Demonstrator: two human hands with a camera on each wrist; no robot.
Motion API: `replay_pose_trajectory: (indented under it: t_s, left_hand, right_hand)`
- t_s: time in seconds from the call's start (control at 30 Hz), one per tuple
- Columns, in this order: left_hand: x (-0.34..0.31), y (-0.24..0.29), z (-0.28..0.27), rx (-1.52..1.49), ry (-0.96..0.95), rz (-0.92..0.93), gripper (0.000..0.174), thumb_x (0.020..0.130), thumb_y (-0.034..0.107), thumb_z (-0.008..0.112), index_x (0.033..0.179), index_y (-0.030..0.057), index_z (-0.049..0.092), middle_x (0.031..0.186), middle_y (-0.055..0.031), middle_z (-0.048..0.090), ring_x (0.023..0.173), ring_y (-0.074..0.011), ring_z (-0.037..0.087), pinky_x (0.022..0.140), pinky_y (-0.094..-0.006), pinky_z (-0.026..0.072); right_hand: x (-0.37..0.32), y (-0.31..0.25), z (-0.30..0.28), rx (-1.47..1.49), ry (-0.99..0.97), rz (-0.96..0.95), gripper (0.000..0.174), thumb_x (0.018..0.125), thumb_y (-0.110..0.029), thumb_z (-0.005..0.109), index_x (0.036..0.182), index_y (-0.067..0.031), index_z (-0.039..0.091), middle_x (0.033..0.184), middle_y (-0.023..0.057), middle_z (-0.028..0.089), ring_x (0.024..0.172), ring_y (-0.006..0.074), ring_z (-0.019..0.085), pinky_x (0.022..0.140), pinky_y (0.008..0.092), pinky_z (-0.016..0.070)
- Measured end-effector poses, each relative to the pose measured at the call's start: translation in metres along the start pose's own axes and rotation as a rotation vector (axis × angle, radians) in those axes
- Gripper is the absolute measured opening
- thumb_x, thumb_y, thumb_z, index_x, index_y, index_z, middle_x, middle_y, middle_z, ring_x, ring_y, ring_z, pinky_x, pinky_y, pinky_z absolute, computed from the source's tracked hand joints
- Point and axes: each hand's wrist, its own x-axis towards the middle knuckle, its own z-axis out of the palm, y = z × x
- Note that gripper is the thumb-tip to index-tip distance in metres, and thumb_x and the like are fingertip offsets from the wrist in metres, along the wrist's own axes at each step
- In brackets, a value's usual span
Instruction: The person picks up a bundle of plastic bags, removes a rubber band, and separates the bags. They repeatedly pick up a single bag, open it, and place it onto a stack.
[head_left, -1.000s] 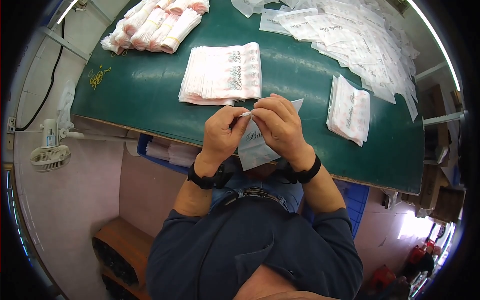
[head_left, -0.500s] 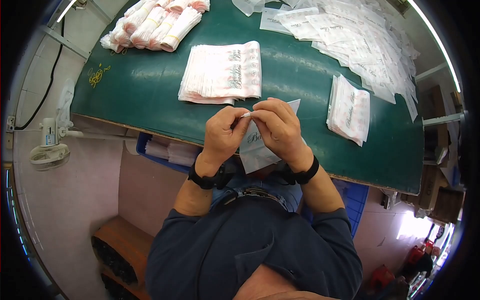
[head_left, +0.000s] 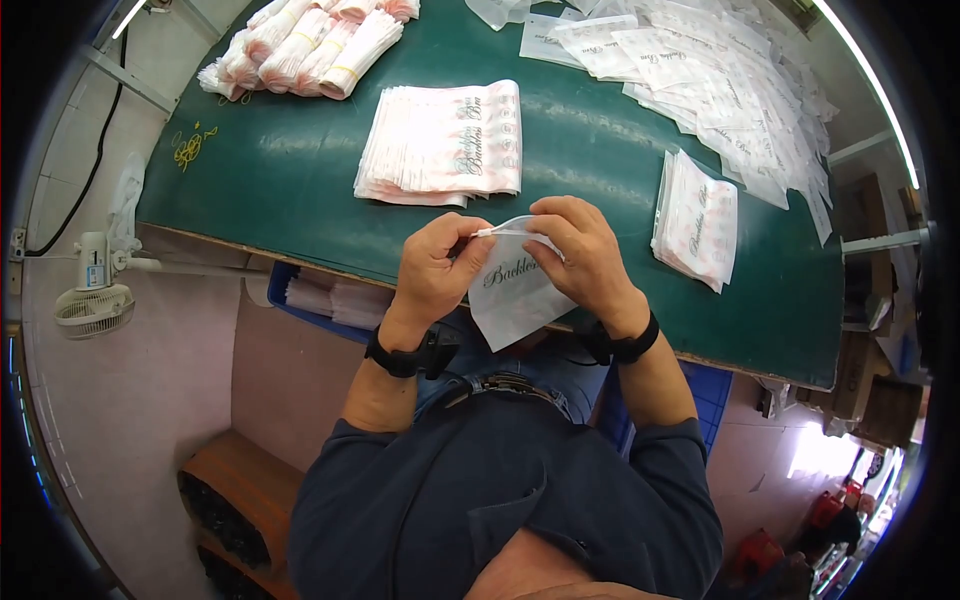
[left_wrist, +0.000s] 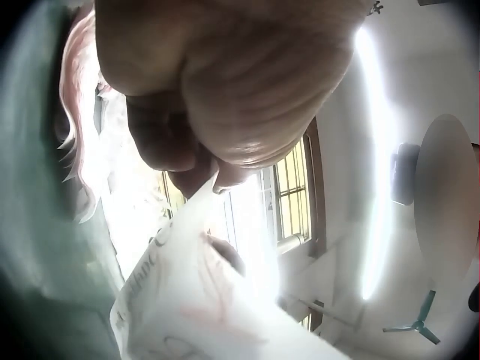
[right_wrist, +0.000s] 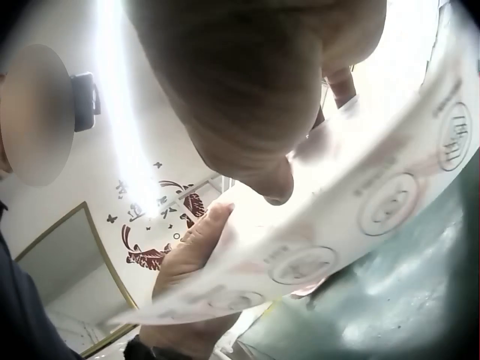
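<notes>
A frosted plastic zip bag [head_left: 510, 300] with black script lettering hangs between the two hands at the table's front edge. The left hand [head_left: 437, 262] pinches the left end of its white zip strip between thumb and index finger. Its top edge bows apart near the right hand [head_left: 588, 262], whose thumb and fingers grip the mouth on the right side. In the right wrist view the bag [right_wrist: 360, 206] shows a row of round printed marks, with the thumb pressed on it. The left wrist view has the bag [left_wrist: 202, 300] trailing below the left fingers.
A stack of printed bags [head_left: 435, 145] lies just beyond the hands, and a smaller stack [head_left: 697, 220] to the right. Loose bags [head_left: 700, 80] heap at the far right. Banded bundles [head_left: 320, 45] and yellow rubber bands [head_left: 190, 148] are at the left on the green table [head_left: 600, 150].
The right hand has slid right along the bag's top, away from the left hand. The two top edges now bow apart, and more of the bag's lettering shows.
</notes>
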Motion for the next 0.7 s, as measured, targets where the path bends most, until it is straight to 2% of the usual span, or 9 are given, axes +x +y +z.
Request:
replay_pose_trajectory:
  t_s: [0.1,0.27,0.37,0.4,0.5,0.53,0.63,0.67,0.7]
  left_hand:
    - [0.001,0.005,0.001,-0.023,0.061,-0.015,0.013,0.100,0.009,0.078,0.107,-0.0009,0.074,0.086,-0.0039,0.069,0.073,-0.0121,0.062,0.065,-0.0285,0.0513]
    - [-0.013,-0.017,-0.019,-0.157,0.074,-0.193,0.014,0.101,0.009,0.077,0.112,0.0003,0.073,0.089,-0.0028,0.070,0.076,-0.0108,0.063,0.066,-0.0276,0.0511]
    - [-0.015,-0.024,-0.015,0.208,0.208,-0.057,0.021,0.098,0.008,0.078,0.117,0.0021,0.073,0.091,-0.0055,0.071,0.078,-0.0169,0.067,0.067,-0.0317,0.0539]
    - [-0.007,-0.010,-0.011,0.207,0.204,-0.055,0.021,0.098,0.008,0.078,0.117,0.0021,0.073,0.091,-0.0055,0.071,0.078,-0.0169,0.067,0.067,-0.0317,0.0539]
    - [0.012,0.037,0.001,0.716,0.160,0.532,0.022,0.093,0.008,0.079,0.113,0.0034,0.072,0.092,-0.0091,0.071,0.079,-0.0267,0.070,0.071,-0.0382,0.0567]
    - [0.012,0.036,0.003,0.718,0.163,0.526,0.022,0.093,0.008,0.079,0.113,0.0034,0.072,0.092,-0.0091,0.071,0.079,-0.0267,0.070,0.071,-0.0382,0.0567]
    - [0.022,0.032,0.005,0.699,-0.469,0.339,0.019,0.093,0.007,0.076,0.110,0.0022,0.070,0.098,-0.0132,0.075,0.083,-0.0333,0.070,0.077,-0.0388,0.0572]
    - [0.026,0.030,0.005,0.702,-0.470,0.348,0.019,0.093,0.007,0.076,0.110,0.0022,0.070,0.098,-0.0132,0.075,0.083,-0.0333,0.070,0.077,-0.0388,0.0572]
    - [0.031,0.028,0.004,0.606,-0.484,0.237,0.017,0.093,0.010,0.076,0.107,0.0024,0.069,0.097,-0.0125,0.075,0.084,-0.0320,0.071,0.077,-0.0382,0.0573]
  right_hand:
    - [-0.005,0.018,-0.003,-0.041,-0.120,0.012,0.020,0.084,-0.008,0.083,0.097,-0.0043,0.069,0.108,0.0117,0.072,0.098,0.0355,0.069,0.089,0.0451,0.0545]
    - [-0.012,0.036,-0.034,-0.022,-0.194,0.103,0.018,0.086,-0.010,0.083,0.095,-0.0039,0.069,0.102,0.0133,0.071,0.087,0.0363,0.067,0.078,0.0451,0.0545]
    - [-0.017,0.034,-0.041,-0.078,-0.212,0.120,0.018,0.087,-0.010,0.083,0.096,-0.0038,0.069,0.100,0.0139,0.071,0.085,0.0362,0.067,0.074,0.0444,0.0542]
    - [-0.016,0.033,-0.044,-0.104,-0.226,0.119,0.018,0.087,-0.010,0.082,0.097,-0.0037,0.069,0.100,0.0142,0.071,0.083,0.0362,0.067,0.072,0.0441,0.0541]
    - [-0.006,0.019,-0.044,-0.097,-0.296,0.065,0.018,0.088,-0.011,0.082,0.099,-0.0036,0.070,0.099,0.0139,0.070,0.085,0.0364,0.068,0.073,0.0438,0.0546]
    - [-0.003,0.013,-0.042,-0.093,-0.333,0.036,0.018,0.089,-0.011,0.082,0.100,-0.0035,0.070,0.099,0.0137,0.070,0.086,0.0364,0.069,0.073,0.0437,0.0549]
    - [0.005,-0.006,-0.039,0.032,-0.242,0.060,0.017,0.089,-0.010,0.082,0.101,-0.0038,0.071,0.099,0.0139,0.070,0.087,0.0366,0.069,0.074,0.0429,0.0554]
    - [0.008,-0.010,-0.037,0.090,-0.191,0.076,0.017,0.089,-0.010,0.082,0.101,-0.0039,0.071,0.099,0.0139,0.070,0.088,0.0367,0.070,0.074,0.0425,0.0556]
    - [0.011,-0.012,-0.034,0.084,-0.181,0.075,0.017,0.089,-0.010,0.082,0.101,-0.0039,0.071,0.099,0.0139,0.070,0.088,0.0367,0.070,0.074,0.0425,0.0556]
